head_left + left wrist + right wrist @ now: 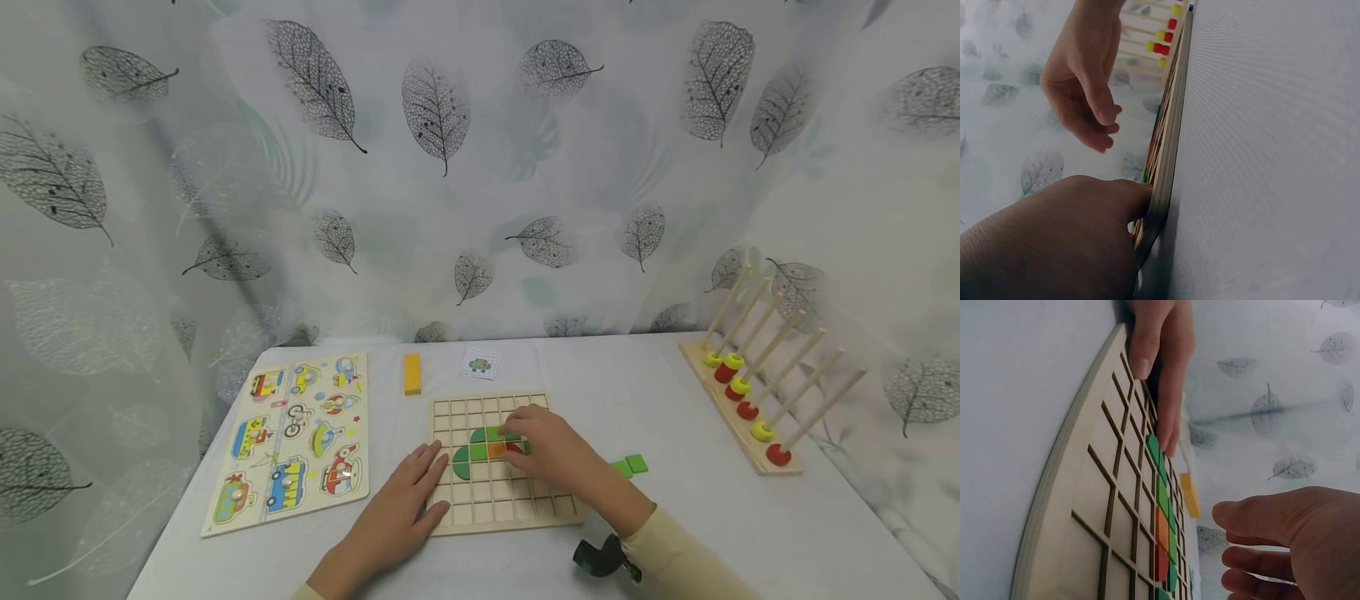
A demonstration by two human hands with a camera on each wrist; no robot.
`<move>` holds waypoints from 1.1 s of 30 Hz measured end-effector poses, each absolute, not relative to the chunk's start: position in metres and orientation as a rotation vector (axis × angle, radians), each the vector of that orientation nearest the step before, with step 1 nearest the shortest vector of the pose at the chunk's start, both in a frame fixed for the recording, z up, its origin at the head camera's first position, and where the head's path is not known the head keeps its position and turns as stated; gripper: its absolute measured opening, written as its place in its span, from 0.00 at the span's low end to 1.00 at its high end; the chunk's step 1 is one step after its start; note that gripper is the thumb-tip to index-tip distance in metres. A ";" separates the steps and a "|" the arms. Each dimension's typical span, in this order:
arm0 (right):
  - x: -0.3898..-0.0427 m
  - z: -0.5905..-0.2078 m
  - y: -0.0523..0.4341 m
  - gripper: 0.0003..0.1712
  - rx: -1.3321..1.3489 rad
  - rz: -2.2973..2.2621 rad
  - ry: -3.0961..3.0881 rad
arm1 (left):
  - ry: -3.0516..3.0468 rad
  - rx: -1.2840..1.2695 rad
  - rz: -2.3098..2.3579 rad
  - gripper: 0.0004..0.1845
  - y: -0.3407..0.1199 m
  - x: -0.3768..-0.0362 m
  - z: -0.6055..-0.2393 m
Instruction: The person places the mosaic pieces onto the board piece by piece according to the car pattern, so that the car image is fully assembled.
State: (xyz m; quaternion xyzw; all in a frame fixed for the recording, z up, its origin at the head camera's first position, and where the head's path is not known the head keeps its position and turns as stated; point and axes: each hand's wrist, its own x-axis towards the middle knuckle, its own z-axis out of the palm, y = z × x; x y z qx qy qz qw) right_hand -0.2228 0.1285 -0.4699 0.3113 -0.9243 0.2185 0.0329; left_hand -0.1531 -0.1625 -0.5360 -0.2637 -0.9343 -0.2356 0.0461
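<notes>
1. Right now the left hand (401, 508) lies flat on the left edge of the grid board (501, 462), fingers (1147, 344) straight and a little spread, pressing down on the frame and holding nothing.
2. Over the middle of the board hovers the right hand (551, 450), its fingers (1100, 115) loosely bent above the coloured pieces; the wrist views show them slack and apart with nothing between them, and a gap of air between them and the board.
3. Set in the grid cells are green tiles (480, 442), an orange tile (497, 451) and a red tile (513, 448), forming a small cluster in the board's centre, partly hidden under the right hand.
4. Two loose green tiles (630, 465) lie on the table (675, 500) just right of the board, beside the right forearm.
5. Behind the board, near the table's far edge, sit a yellow block (412, 373) and a small picture card (480, 364), a little apart from each other.
6. Off to the left is a vehicle puzzle (292, 437) lying flat, apart from the board.
7. On the far right stands a peg rack (750, 400) with yellow and red rings at the foot of its sticks.
8. A leaf-print curtain (450, 167) hangs behind it all
</notes>
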 end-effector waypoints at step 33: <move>-0.208 -0.460 0.281 0.13 0.638 0.612 -3.088 | -2.846 -0.820 -0.690 0.35 -0.164 -0.153 -0.532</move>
